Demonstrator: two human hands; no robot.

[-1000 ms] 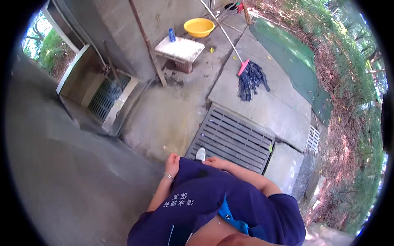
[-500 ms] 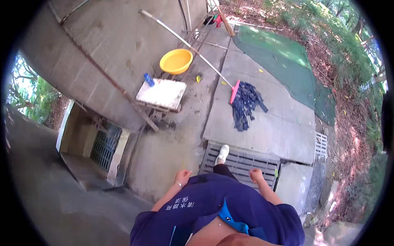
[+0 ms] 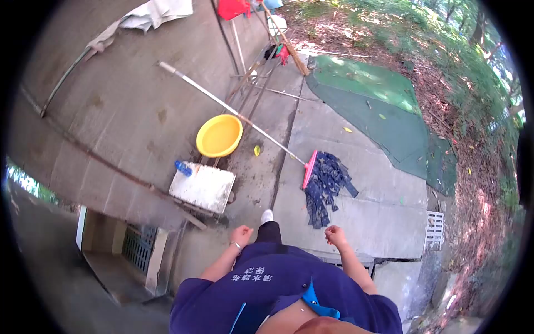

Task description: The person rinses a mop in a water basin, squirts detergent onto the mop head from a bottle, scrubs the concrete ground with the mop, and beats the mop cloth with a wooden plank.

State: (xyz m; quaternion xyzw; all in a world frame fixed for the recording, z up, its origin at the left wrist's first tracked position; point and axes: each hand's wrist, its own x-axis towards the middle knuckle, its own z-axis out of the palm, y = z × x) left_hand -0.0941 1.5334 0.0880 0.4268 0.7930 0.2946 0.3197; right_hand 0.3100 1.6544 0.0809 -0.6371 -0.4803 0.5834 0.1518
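My left hand (image 3: 240,236), with a band at its wrist, hangs beside my dark trouser leg, empty, its fingers loosely bent. My right hand (image 3: 335,236) is also empty, its fingers half curled and slightly apart. Just beyond it on the concrete lies the mop head of dark cloth strips (image 3: 327,186) with a pink clamp bar (image 3: 309,169). Its long pale handle (image 3: 222,104) slants up to the left against the wall. Ahead of my left hand is a low stand with a worn white board (image 3: 203,186), bearing a blue bottle (image 3: 183,168).
A yellow basin (image 3: 219,136) stands behind the board. A rusty pole (image 3: 130,179) slants along the wall at left. Green matting (image 3: 384,117) covers ground at right, near a white drain grate (image 3: 435,227). A straw broom (image 3: 297,60) and a red dustpan-like item (image 3: 233,8) are at the back.
I have stepped forward, so the mop, board and basin appear lower and closer. My shoe has moved from the dark floor grate to the concrete. Both hands remain empty.
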